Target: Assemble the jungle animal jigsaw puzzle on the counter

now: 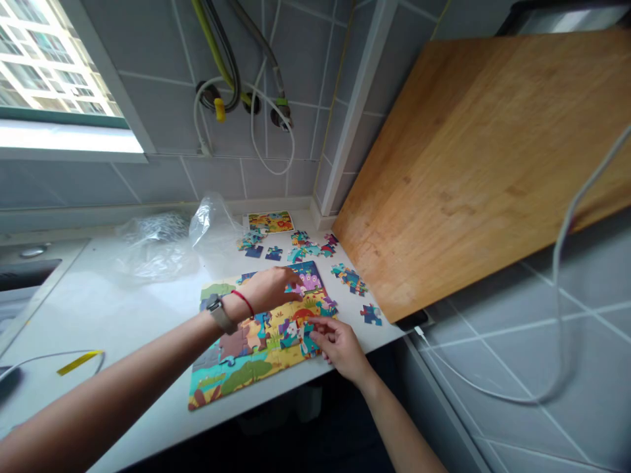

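Puzzle point(244, 378) lies on counter point(133, 312), partly covered by both hands. Left hand point(269, 289) is over its far right part, thumb and fingers slightly parted; right hand point(344, 349) pinches piece point(307, 339) above the near right edge. Loose pieces point(351, 280) lie beyond.

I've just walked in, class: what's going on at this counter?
Someone is working on a jigsaw puzzle on a white counter. The left hand is over the puzzle's far right part, thumb and fingers apart. The right hand is at a teal piece on the near right side; whether it grips it is unclear. Much of the puzzle is joined, while loose pieces lie beyond it and to the right, near a picture card.
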Motion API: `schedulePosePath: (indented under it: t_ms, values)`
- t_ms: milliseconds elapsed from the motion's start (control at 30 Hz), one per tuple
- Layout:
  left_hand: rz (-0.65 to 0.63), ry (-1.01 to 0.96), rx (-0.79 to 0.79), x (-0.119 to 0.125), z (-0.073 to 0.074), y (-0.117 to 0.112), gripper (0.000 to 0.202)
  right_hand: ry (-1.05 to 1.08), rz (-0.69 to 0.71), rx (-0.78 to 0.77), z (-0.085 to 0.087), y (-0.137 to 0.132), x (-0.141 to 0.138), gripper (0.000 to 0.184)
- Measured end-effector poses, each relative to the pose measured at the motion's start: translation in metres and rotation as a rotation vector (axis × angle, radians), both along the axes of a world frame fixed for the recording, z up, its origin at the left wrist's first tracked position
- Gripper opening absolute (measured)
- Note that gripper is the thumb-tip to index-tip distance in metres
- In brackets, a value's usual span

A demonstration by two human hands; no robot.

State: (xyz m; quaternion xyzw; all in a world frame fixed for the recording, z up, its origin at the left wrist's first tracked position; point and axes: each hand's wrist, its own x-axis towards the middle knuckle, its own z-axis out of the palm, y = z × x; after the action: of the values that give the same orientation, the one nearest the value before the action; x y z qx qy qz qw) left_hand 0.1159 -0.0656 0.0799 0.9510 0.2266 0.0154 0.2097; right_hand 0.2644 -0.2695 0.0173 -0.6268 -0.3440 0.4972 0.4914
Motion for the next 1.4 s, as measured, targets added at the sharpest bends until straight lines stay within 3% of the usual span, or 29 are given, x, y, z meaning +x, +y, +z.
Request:
schedulePosePath:
  t_ms: [133,300,467,600,767,867,933,1000,1133,1267,1400]
  values:
    - [0.099,0.059,0.101,0.058,0.002,0.039,0.039,0.039,0.022,0.042,-0.003,-0.003,0.002,0.05]
    - [0.068,0.119,0.156,0.119,-0.013,0.067,0.055,0.101,0.025,0.098,-0.005,-0.01,0.007,0.049]
    - [0.073,0.136,0.167,0.135,-0.024,0.068,0.05,0.172,0.026,0.143,-0.008,-0.015,0.011,0.048]
    - [0.092,0.094,0.155,0.137,-0.02,0.065,0.034,0.204,0.034,0.166,-0.011,-0.015,0.013,0.049]
    - [0.078,-0.039,0.13,0.117,0.001,0.047,0.031,0.272,-0.005,0.181,-0.012,-0.014,0.017,0.053]
    - [0.052,-0.127,0.109,0.081,0.01,0.016,0.033,0.36,-0.074,0.207,-0.009,-0.012,0.021,0.056]
    - [0.026,-0.287,0.03,0.051,0.01,-0.011,0.033,0.426,-0.124,0.205,-0.007,-0.009,0.023,0.057]
    - [0.072,-0.36,-0.018,0.022,0.006,-0.039,0.033,0.474,-0.165,0.198,-0.006,-0.006,0.026,0.057]
    - [0.216,-0.279,-0.052,-0.014,-0.01,-0.087,0.032,0.485,-0.195,0.209,-0.005,-0.003,0.027,0.054]
    - [0.347,-0.214,-0.07,-0.025,-0.025,-0.11,0.036,0.485,-0.175,0.221,-0.006,-0.002,0.027,0.054]
    - [0.513,-0.316,-0.083,-0.022,-0.032,-0.118,0.027,0.513,-0.13,0.216,-0.009,-0.001,0.026,0.052]
